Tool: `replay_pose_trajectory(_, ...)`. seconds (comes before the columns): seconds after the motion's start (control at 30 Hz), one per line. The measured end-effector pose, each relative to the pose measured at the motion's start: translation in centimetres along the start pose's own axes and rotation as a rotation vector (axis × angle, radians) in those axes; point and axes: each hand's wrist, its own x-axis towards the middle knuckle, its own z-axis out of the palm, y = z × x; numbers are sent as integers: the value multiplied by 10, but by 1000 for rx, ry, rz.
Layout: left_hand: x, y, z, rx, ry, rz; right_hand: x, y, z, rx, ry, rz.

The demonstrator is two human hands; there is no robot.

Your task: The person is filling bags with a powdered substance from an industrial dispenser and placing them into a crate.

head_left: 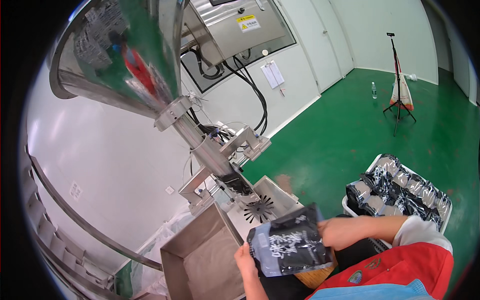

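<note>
Both my hands hold a black and grey printed plastic pouch in front of me. My left hand pinches its left edge, thumb on the front face. At its right end my right hand is closed on the edge; the fingertips are partly hidden there. The pouch looks flat. Just beyond it stands a steel filling machine, with another dark pouch at the lower end of its spout. Under that spout sits a round slotted plate.
A large steel hopper rises at upper left. A steel bin of beige powder stands left of my hands. To the right, a white crate holds several filled pouches. A tripod and a bottle stand on the green floor.
</note>
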Motion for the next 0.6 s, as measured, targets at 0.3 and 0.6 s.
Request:
replay_pose_trajectory(0.3, 6, -2, 14, -252, -118, -134, 1, 17, -5, 67, 659, -179)
replay_pose_trajectory(0.6, -2, -26, 9, -335, 3, -261, 14, 2, 10, 440, 944, -371)
